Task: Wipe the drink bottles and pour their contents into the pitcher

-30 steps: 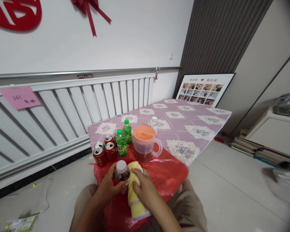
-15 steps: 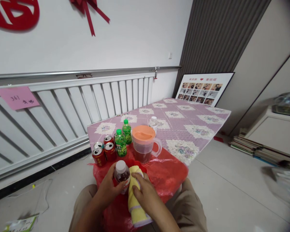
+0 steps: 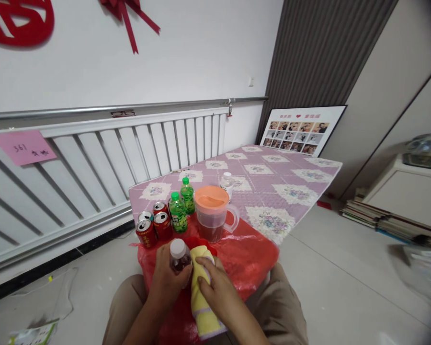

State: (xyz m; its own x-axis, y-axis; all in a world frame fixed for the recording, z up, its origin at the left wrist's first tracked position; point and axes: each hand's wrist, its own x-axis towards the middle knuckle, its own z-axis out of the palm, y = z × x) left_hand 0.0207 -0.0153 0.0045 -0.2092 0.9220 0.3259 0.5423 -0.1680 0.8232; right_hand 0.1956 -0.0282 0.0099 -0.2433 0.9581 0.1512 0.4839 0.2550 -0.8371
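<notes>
My left hand (image 3: 168, 270) is wrapped round a small clear bottle (image 3: 180, 261) with a white cap and dark reddish-brown liquid inside. The bottle is upright over the red plastic sheet (image 3: 251, 258). In my right hand (image 3: 215, 282) is a folded yellow cloth (image 3: 201, 302) with a pale purple edge, held right beside the bottle. Part of a red dish (image 3: 192, 242) shows behind both hands. Just beyond stands a clear pitcher (image 3: 211, 220) with an orange lid, holding brown liquid.
Left of the pitcher stand two green-capped bottles (image 3: 178, 215) and several drink cans (image 3: 146, 232). A clear white-capped bottle (image 3: 227, 184) is behind the pitcher. A purple flowered cloth (image 3: 258, 191) covers the surface beyond. A white radiator (image 3: 129, 148) runs along the wall.
The left hand's fingers have shifted round the bottle, and its thumb now covers more of the bottle's side. The right hand and cloth have hardly moved. The view has shifted slightly.
</notes>
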